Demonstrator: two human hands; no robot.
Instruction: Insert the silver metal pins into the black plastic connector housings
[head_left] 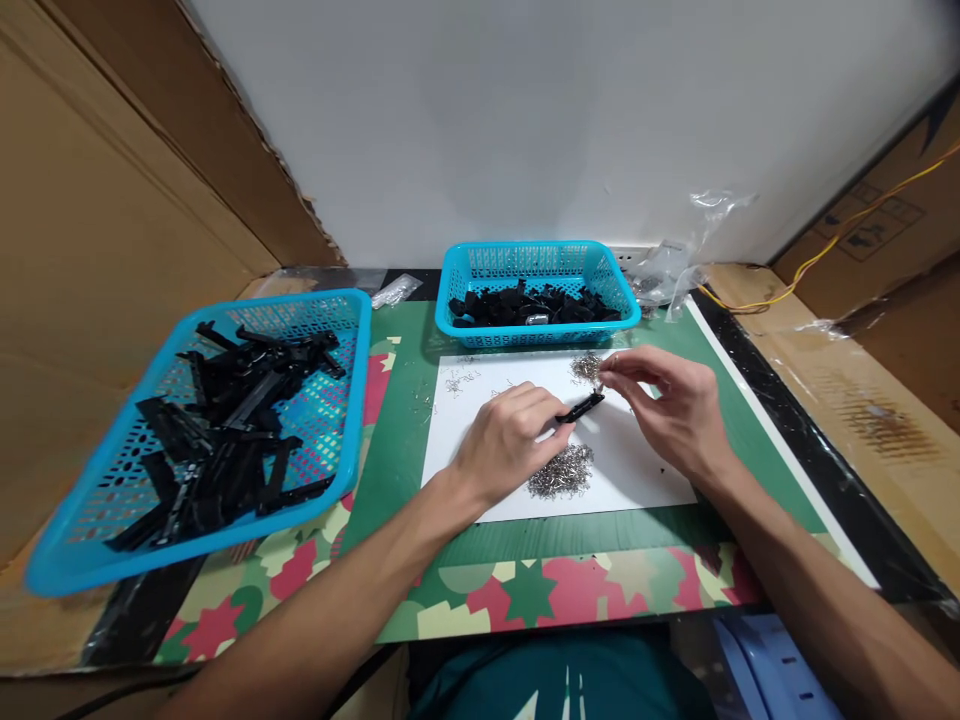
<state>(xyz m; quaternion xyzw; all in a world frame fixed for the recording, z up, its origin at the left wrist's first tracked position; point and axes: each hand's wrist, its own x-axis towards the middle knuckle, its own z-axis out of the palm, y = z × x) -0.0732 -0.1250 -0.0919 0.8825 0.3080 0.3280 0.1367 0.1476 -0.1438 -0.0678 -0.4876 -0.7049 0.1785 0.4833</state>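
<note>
My left hand (517, 432) is closed on a narrow black plastic part (581, 408), whose far end sticks out to the right past my fingertips. Over that end, my right hand (671, 400) pinches with thumb and forefinger; whatever lies between them is too small to make out. Both hands are above a white sheet (630, 490). A pile of small metal pieces (561, 472) lies just below my left hand. Beyond my right fingertips sits a smaller pile of metal pieces (585, 367), partly hidden.
At left stands a blue basket (358, 400) of long black plastic parts (225, 440). A second blue basket (536, 335) with smaller black parts (525, 303) is at the back. Clear plastic bags (667, 275) lie at back right. Loose metal bits (459, 383) dot the sheet's left side.
</note>
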